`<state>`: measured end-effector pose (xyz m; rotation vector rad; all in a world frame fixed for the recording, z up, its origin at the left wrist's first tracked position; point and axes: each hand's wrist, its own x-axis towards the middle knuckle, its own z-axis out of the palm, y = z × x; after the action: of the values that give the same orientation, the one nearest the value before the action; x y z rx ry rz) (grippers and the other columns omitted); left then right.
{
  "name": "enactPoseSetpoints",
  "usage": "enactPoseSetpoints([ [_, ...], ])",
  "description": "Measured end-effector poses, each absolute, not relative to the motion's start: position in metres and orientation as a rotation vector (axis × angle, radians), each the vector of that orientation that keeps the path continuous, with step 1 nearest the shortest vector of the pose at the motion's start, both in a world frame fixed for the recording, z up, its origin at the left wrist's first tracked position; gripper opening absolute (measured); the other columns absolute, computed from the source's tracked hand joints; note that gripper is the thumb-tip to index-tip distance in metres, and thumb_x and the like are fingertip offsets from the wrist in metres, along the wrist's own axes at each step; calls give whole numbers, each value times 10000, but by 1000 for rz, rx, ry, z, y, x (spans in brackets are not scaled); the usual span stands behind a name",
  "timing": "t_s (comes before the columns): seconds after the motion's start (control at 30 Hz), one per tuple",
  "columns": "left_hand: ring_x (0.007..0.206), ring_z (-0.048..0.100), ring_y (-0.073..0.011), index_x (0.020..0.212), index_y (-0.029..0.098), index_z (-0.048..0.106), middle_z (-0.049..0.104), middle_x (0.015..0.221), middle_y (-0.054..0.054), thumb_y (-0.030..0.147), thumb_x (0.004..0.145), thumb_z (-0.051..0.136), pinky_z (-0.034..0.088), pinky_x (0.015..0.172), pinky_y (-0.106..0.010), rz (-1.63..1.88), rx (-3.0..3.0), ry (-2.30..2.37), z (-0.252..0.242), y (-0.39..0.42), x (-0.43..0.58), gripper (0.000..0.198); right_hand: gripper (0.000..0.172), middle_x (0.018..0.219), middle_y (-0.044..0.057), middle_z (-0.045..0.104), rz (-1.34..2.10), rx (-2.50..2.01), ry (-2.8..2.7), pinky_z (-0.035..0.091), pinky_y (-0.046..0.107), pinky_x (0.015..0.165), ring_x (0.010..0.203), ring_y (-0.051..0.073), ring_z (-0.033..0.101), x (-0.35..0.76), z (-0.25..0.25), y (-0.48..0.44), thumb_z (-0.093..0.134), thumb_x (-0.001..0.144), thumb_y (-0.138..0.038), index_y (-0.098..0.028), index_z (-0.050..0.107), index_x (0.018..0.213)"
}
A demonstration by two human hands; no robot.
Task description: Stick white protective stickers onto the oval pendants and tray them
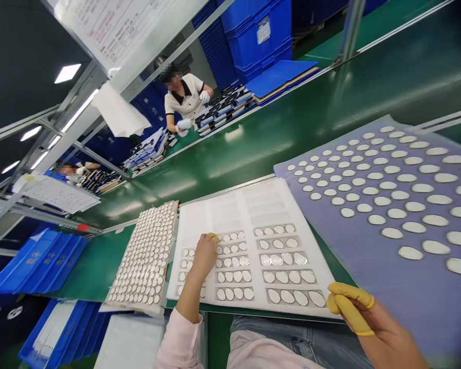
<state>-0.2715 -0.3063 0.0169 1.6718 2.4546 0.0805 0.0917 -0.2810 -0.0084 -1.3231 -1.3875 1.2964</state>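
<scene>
My left hand [205,255] reaches over the white foam sheet [223,212], its fingers curled at the end of a clear strip of white oval pieces [232,237]. A yellow finger cot shows at its fingertips; what they pinch, if anything, is hidden. My right hand [369,320], with yellow finger cots on thumb and finger, is closed in a pinch by the sheet's near right corner. Anything between those fingertips is too small to make out. More strips of oval pieces [292,277] lie in columns on the sheet.
On the right, a purple mat [318,225] carries spaced rows of white ovals. A board packed with round white pieces [144,256] lies left. Blue trays [42,261] stand farther left. Beyond the green belt [230,143], a co-worker [188,97] handles stacked parts.
</scene>
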Motion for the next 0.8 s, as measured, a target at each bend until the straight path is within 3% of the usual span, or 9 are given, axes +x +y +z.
enactPoseSetpoints([
  [0.13, 1128, 548, -262, 905, 173, 718, 682, 1012, -99, -124, 672, 397, 478, 1008, -407, 143, 1684, 2480, 24, -301, -272, 495, 332, 779, 23, 767, 1331, -1327, -1522, 621, 290, 725, 755, 210, 750, 109, -16, -271, 591, 855, -527, -251, 700, 1002],
  [0.27, 1152, 537, -284, 973, 166, 696, 652, 1101, -127, -110, 715, 334, 473, 1018, -483, 277, 1741, 2489, 36, -282, -251, 523, 357, 861, 38, 763, 901, -1685, -1841, 590, 307, 638, 705, 209, 724, 137, -17, -243, 493, 915, -490, -246, 670, 1106],
  [0.37, 1201, 531, -252, 1095, 188, 674, 621, 1251, -106, -96, 736, 346, 460, 1067, -438, 348, 1916, 2295, 41, -254, -207, 563, 347, 940, 108, 755, 573, -1952, -1921, 545, 355, 572, 691, 252, 712, 155, -20, -211, 412, 943, -377, -186, 658, 1096],
  [0.5, 1186, 548, -206, 1165, 217, 662, 630, 1296, -54, -82, 748, 404, 468, 1055, -320, 303, 2187, 1866, 39, -201, -127, 574, 341, 1074, 223, 717, 374, -2097, -1917, 480, 396, 543, 675, 297, 701, 157, -33, -177, 379, 963, -278, -116, 665, 1055],
  [0.63, 1147, 577, -222, 1210, 204, 638, 631, 1284, -86, 30, 891, 416, 508, 971, -326, 218, 2317, 1597, 23, -142, -60, 425, 339, 1019, 218, 714, 280, -2128, -1960, 425, 370, 496, 604, 278, 688, 152, -42, -169, 379, 998, -272, -101, 670, 1027],
  [0.8, 1040, 616, -240, 1083, 95, 647, 653, 1122, -154, 45, 936, 390, 510, 886, -334, 128, 2340, 1558, -4, -98, -19, 300, 294, 976, 185, 706, 234, -2113, -1989, 398, 343, 469, 566, 241, 666, 155, -45, -170, 418, 995, -269, -107, 660, 959],
])
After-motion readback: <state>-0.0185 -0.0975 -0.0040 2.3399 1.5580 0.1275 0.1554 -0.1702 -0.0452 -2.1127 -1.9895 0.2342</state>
